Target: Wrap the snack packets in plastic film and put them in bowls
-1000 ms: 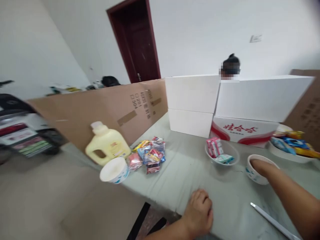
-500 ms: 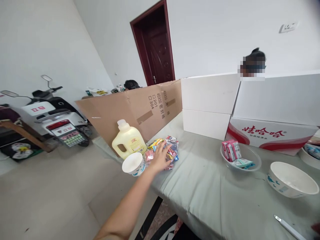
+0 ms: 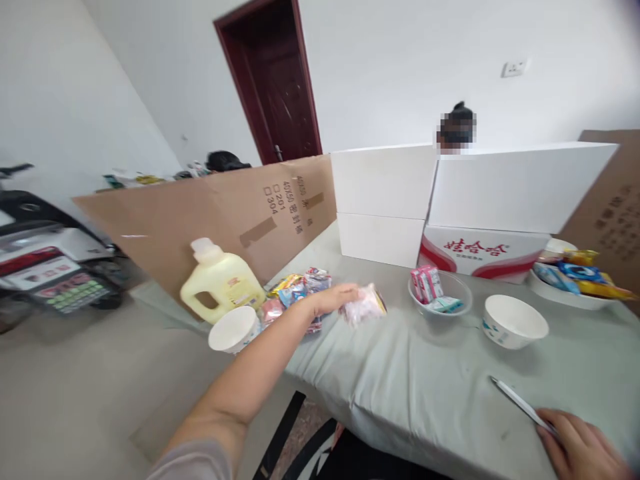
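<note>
Over the middle of the grey-green cloth-covered table (image 3: 390, 373), the left hand (image 3: 336, 299), on the snack pile (image 3: 293, 291) half a second ago, now pinches a blurred pink-and-white packet (image 3: 366, 305) between the pile and the see-through bowl (image 3: 465, 301), so one packet seems lifted out. At the near right, the right hand (image 3: 583, 441) now lies over a slim tool (image 3: 517, 399), fingers curled, its grip impossible to tell. Beyond stand white boxes (image 3: 384, 181) and, farther left, a dark red door (image 3: 290, 93).

White walls (image 3: 390, 60) with dark red door (image 3: 283, 100) and socket (image 3: 514, 69), grey floor (image 3: 60, 380).
</note>
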